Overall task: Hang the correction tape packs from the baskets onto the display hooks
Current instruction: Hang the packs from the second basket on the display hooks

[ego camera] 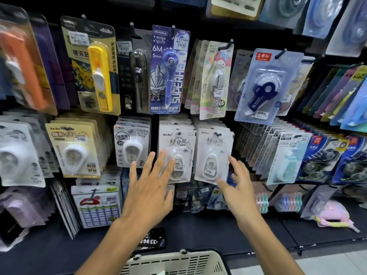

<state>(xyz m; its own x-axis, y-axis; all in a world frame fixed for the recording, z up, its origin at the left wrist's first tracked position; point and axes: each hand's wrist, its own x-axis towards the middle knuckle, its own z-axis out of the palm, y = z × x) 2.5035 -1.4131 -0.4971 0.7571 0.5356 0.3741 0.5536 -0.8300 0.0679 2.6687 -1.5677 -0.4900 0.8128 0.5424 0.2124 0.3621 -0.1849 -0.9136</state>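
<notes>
Fingers (152, 155) of both hands spread, holding nothing; white blister-carded correction tape packs (214, 153) already fill the hooks (cream plastic basket (176, 262) contents hidden, so remainder unknown).

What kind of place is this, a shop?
Most likely a stationery shop's display wall. Carded correction tape packs hang in rows on metal hooks, many bear small price stickers, and a plastic shopping basket sits below the person's hands.

Glossy clear plastic blister packs (175, 153), perforated plastic basket (174, 262)
</notes>
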